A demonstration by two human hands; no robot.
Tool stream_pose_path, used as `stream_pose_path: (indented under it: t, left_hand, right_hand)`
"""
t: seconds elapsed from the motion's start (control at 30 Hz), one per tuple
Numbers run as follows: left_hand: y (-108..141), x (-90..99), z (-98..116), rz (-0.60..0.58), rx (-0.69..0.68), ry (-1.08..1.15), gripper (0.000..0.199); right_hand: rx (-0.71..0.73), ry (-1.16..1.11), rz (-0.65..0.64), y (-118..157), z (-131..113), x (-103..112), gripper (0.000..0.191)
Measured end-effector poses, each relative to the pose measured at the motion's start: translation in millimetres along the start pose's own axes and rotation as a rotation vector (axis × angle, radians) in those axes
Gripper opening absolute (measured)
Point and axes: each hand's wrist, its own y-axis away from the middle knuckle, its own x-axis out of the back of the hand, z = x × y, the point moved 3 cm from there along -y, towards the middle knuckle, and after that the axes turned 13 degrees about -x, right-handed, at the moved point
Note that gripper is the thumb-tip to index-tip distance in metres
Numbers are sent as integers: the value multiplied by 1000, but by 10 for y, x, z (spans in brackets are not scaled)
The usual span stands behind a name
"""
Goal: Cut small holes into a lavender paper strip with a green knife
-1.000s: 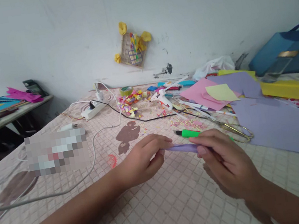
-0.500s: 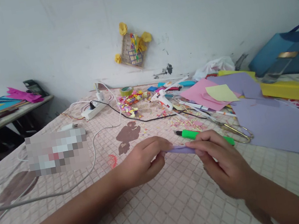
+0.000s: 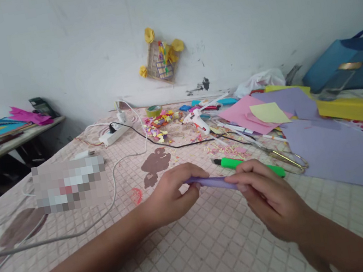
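A narrow folded or rolled strip of purple paper [image 3: 216,182] spans the gap between my two hands, above the tablecloth. Its left end lies between the thumb and fingers of my left hand [image 3: 174,196]. My right hand [image 3: 271,197] pinches the other end between thumb and fingertips. Just behind my right hand lies a green craft knife [image 3: 231,162], partly hidden by the fingers. Gold-handled scissors [image 3: 287,159] rest to the right of it, beside a large purple sheet [image 3: 342,154].
Behind the hands are a white glue gun [image 3: 196,120], paper scraps [image 3: 158,123], green tape [image 3: 153,111] and a black cable. A power strip [image 3: 114,134] stands back left, with a white cable crossing the left side. A blue bag [image 3: 348,64] is at right.
The fingers of my left hand have lifted and spread slightly, and more of the purple strip shows between thumb and fingers. My right hand has hardly moved.
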Motion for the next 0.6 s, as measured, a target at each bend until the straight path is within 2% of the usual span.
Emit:
stream_pose_path:
  t: [0.1,0.33,0.6]
  left_hand:
    - [-14,13,8,38,33,27,25]
    - [1,-23,47,71,-104,-54,31]
    - [-6,-53,83,57,-119,-48,30]
  right_hand:
    - [-6,-9,30,3,2,11,27]
    - [-19,-3,82,16,-2,2,20]
    - [-2,11,171,20,1,5,19]
